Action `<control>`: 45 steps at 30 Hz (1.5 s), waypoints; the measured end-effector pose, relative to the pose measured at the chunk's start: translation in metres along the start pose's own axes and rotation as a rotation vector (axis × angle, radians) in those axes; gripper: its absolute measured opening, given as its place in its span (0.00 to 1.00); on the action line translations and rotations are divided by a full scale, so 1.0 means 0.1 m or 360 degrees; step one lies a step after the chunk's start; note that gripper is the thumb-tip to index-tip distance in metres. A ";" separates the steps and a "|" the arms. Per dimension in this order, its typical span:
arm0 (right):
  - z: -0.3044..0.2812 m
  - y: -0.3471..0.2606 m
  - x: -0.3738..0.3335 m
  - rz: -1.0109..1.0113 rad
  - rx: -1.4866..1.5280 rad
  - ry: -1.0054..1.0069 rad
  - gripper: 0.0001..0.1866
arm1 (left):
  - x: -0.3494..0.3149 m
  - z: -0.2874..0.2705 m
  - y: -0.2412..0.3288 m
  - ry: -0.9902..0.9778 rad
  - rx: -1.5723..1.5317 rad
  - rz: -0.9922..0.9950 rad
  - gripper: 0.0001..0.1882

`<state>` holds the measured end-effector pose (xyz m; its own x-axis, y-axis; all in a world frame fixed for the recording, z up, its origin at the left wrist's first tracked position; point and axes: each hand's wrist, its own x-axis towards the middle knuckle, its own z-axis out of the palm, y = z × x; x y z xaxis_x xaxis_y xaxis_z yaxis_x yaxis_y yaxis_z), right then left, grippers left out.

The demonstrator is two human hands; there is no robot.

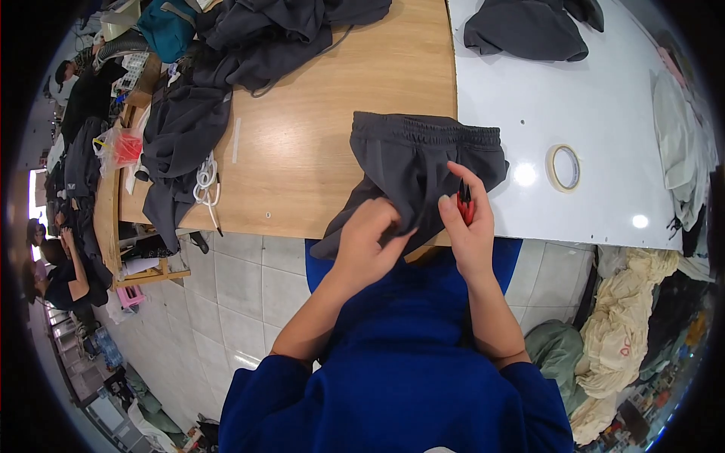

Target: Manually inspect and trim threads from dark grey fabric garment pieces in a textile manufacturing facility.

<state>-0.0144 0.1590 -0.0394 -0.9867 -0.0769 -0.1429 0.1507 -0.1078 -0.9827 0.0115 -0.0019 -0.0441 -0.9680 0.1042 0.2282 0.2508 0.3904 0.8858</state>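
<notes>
Dark grey cloth, gathered at the top into an elastic-looking waistband, makes up the garment (389,162) directly under and in front of both hands. It lies across the join of two tabletops, waistband away from the wearer, and its lower part runs over the near edge, probably because that keeps the worked portion within easy reach. The left hand (366,240) is half curled over the lower cloth, thumb and forefinger near each other; whether they pinch a fold I cannot tell. The right hand (472,223) has its thumb and forefinger spread well apart above the fabric, while the other fingers fold around red-handled snips (466,205). Tucking the tool into the palm seemingly leaves those two digits free for the cloth.

Right of the right hand, a roll of tape (550,170) lies flat on the white tabletop (513,208), apart from the garment. Farther beyond that hand is another dark garment (521,30). Well left of the left hand, a looped white cord (205,181) rests on the wooden tabletop (302,143), and forward of it a pile of dark clothing (264,34) sits toward the far side, perhaps to leave working room.
</notes>
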 end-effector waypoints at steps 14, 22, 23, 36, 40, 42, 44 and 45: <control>-0.06 0.28 0.12 -0.0047 0.0011 0.0102 0.18 | -0.33 0.02 -0.13 -0.0495 0.0190 -0.0354 0.18; -0.14 0.12 0.16 0.0505 0.0805 0.0077 0.21 | -0.30 0.15 -0.21 -0.0289 0.0019 -0.0038 0.16; -0.09 0.06 0.16 0.0549 0.1088 0.0113 0.20 | -0.29 0.18 -0.18 -0.0288 0.0017 -0.0038 0.16; -0.13 0.08 0.18 0.0371 0.1694 -0.0047 0.24 | -0.19 0.30 -0.01 -0.0297 -0.0839 -0.0424 0.13; -0.16 0.07 0.13 0.0370 0.1627 -0.0116 0.25 | -0.16 0.30 0.05 -0.0030 -0.1084 -0.0613 0.10; -0.17 0.08 0.11 0.0255 0.1567 -0.0277 0.26 | -0.11 0.28 0.07 -0.0024 -0.1032 -0.0630 0.10; -0.19 0.10 0.10 0.0253 0.1546 -0.0261 0.26 | -0.05 0.24 0.09 -0.0106 -0.0792 -0.0673 0.08; -0.19 0.10 0.10 0.0252 0.1526 -0.0248 0.26 | -0.04 0.23 0.10 -0.0105 -0.0792 -0.0672 0.08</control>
<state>-0.0235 0.1764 -0.0527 -0.9424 -0.2822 -0.1799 0.3334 -0.8382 -0.4316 0.0182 0.0223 -0.0449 -0.9767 0.0969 -0.1916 -0.1978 -0.0579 0.9785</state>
